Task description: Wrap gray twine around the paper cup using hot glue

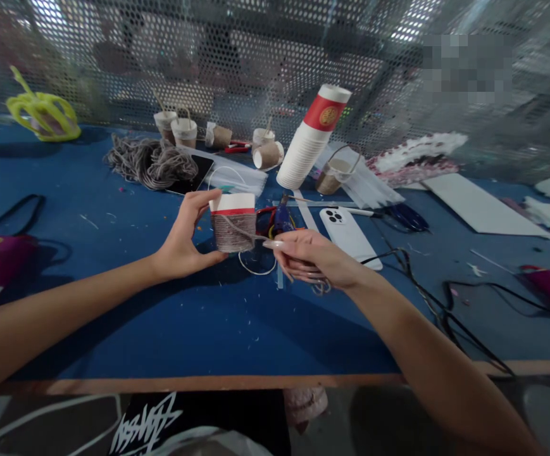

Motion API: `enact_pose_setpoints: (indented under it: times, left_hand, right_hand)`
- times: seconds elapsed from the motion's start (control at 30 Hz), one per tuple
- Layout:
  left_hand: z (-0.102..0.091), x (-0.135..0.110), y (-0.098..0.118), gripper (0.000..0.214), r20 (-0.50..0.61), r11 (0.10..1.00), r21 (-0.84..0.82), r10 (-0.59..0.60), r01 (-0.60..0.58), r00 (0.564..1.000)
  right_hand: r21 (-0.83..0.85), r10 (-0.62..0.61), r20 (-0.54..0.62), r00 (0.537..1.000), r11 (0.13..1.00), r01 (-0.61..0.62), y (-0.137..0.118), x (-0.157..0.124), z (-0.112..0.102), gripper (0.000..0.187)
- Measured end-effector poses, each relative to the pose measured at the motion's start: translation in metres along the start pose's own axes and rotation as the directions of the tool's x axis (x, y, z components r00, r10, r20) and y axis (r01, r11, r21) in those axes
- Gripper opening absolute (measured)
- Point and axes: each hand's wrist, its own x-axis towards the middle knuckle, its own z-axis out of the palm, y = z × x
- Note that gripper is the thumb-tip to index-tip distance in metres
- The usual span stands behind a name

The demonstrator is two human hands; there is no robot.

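My left hand [185,237] grips a paper cup [233,204] between thumb and fingers, at its top and bottom. Grey-brown cord [234,233] is wound around much of the cup, leaving a white and red band bare. From the cup a strand of that cord runs to my right hand [310,253], pinched between thumb and finger; a loose bundle of it shows under the palm. Just behind the hands lies a glue gun [283,216] with a blue body, partly hidden. A thin white loop [258,272] hangs below the cup.
Behind are a grey cord heap [149,163], a leaning cup stack [310,139], and several wrapped cups, one with a handle [334,176]. A white phone [350,237] lies right of my hand. Black cables [426,291] cross the right side; a purple device [2,263] sits left.
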Motion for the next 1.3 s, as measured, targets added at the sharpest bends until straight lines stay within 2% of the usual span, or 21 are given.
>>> enact_pose_setpoints:
  times: [0.1, 0.2, 0.4, 0.73, 0.93, 1.1, 1.3]
  left_hand:
    - [-0.002, 0.0, 0.003, 0.088, 0.056, 0.997, 0.059, -0.044, 0.041, 0.997]
    - [-0.003, 0.0, 0.004, 0.087, 0.084, 0.998, 0.051, -0.031, 0.027, 0.996]
    - [-0.002, 0.0, 0.007, 0.086, 0.085, 0.999, 0.023, -0.037, 0.035, 0.996]
    - [-0.001, -0.003, 0.007, 0.089, 0.1, 0.999, -0.044, -0.013, 0.017, 0.995]
    - [0.002, -0.003, 0.004, 0.092, 0.042, 0.996, -0.071, 0.051, -0.048, 0.998]
    - [0.002, -0.003, -0.001, 0.09, 0.04, 0.993, -0.06, 0.107, -0.105, 0.993]
    - [0.001, -0.006, -0.001, 0.087, 0.078, 0.984, -0.063, 0.17, -0.165, 0.982]
  right_hand:
    - [0.018, -0.101, -0.045, 0.994, 0.995, 0.102, -0.003, -0.001, -0.001, 0.039]
    - [0.066, -0.19, -0.114, 0.975, 0.978, 0.199, -0.004, -0.003, 0.0, 0.041]
    - [0.061, -0.274, -0.225, 0.935, 0.954, 0.294, -0.001, 0.0, 0.0, 0.04]
    - [0.078, -0.241, -0.324, 0.915, 0.957, 0.279, 0.001, 0.004, -0.001, 0.044]
    - [0.047, -0.213, -0.36, 0.908, 0.968, 0.245, 0.006, 0.007, -0.003, 0.039]
    - [-0.062, -0.214, -0.402, 0.89, 0.976, 0.207, 0.006, 0.008, 0.001, 0.042]
    - [-0.336, -0.335, -0.425, 0.841, 0.921, 0.196, 0.008, 0.007, 0.004, 0.047]
